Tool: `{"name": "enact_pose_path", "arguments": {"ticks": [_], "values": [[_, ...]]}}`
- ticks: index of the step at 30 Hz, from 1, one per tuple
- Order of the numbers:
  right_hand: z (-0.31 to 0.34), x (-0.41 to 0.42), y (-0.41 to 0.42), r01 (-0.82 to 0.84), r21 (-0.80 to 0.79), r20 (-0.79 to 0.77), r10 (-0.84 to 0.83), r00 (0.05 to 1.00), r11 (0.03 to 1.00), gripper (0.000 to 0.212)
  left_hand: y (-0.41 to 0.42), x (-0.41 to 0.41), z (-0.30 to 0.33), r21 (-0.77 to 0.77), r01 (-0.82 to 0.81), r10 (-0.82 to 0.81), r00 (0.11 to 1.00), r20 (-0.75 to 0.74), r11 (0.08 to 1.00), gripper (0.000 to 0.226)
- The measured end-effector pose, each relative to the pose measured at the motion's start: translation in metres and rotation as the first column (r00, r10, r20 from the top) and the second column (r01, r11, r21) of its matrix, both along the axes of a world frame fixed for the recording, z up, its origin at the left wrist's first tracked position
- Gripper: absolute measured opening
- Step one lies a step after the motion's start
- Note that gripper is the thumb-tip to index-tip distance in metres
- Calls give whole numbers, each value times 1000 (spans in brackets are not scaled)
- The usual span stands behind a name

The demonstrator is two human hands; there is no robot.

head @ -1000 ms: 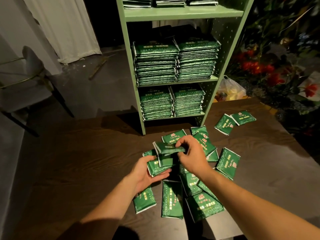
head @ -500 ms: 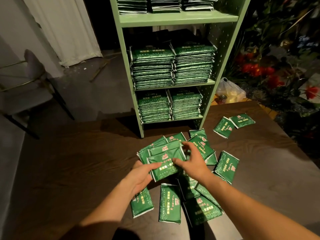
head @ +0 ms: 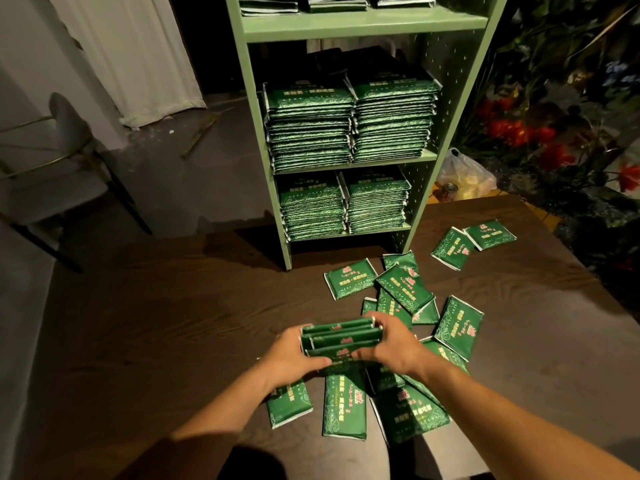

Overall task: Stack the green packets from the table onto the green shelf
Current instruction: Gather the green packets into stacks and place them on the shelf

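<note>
Taking the green shelf (head: 356,24) as the landmark, a pale chair (head: 65,143) stands well off to its left on the floor, out of the work. In front of the shelf's foot, on the dark tabletop (head: 156,306), the left hand (head: 289,355) clasps one end of a small bundle of green packets (head: 341,337), fingers curled round it, and the right hand (head: 391,344) clasps the other end the same way. The bundle stands on edge between the two palms, likely so its edges can be squared before it is lifted. Beneath and to the right of the hands lie the loose packets (head: 457,327), scattered and overlapping, with two more (head: 472,242) lying apart near the shelf's right post. Inside the shelf, two neat piles (head: 349,126) fill the middle level and two more sit on the level below, flat and side by side, which I take as the pattern the bundle should join. To the shelf's right a plastic bag (head: 465,176) rests on the floor.
</note>
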State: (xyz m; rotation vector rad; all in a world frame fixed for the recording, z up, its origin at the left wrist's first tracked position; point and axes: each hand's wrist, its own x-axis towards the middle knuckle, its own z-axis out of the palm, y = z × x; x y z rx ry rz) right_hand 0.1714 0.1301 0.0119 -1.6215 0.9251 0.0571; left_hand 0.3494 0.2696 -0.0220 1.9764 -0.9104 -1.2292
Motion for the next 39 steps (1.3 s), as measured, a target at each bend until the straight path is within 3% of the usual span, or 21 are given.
{"name": "enact_pose_path", "arguments": {"ticks": [3, 6, 10, 14, 20, 23, 33, 39], "values": [[-10, -10, 11, -199, -255, -143, 166, 976, 946, 32, 7, -7, -6, 10, 99, -98, 960, 264, 995, 46], [-19, -21, 10, -316, -446, -226, 236, 945, 838, 38, 9, -9, -8, 89, 148, -169, 930, 327, 985, 54], [-22, -24, 9, -479, -545, -362, 323, 875, 688, 38, 9, -11, -9, 143, 186, -223, 919, 324, 972, 40], [-21, -20, 11, -425, -471, -320, 299, 899, 773, 26, 5, -13, -10, 157, 194, -232, 932, 280, 968, 31], [10, -3, -10, -247, -320, -195, 192, 962, 915, 34, -17, 0, 12, 106, 190, -214, 929, 302, 976, 35], [31, 3, -22, -208, -267, -133, 178, 975, 941, 36, -26, 9, 27, 81, 214, -229, 906, 355, 973, 35], [93, 12, -58, -34, -299, 95, 65, 993, 954, 40, -52, 36, 116, -37, 291, -243, 858, 452, 956, 32], [136, 18, -75, -1, -343, 202, 75, 976, 939, 30, -65, 48, 167, -36, 249, -196, 836, 513, 968, 89]]}}
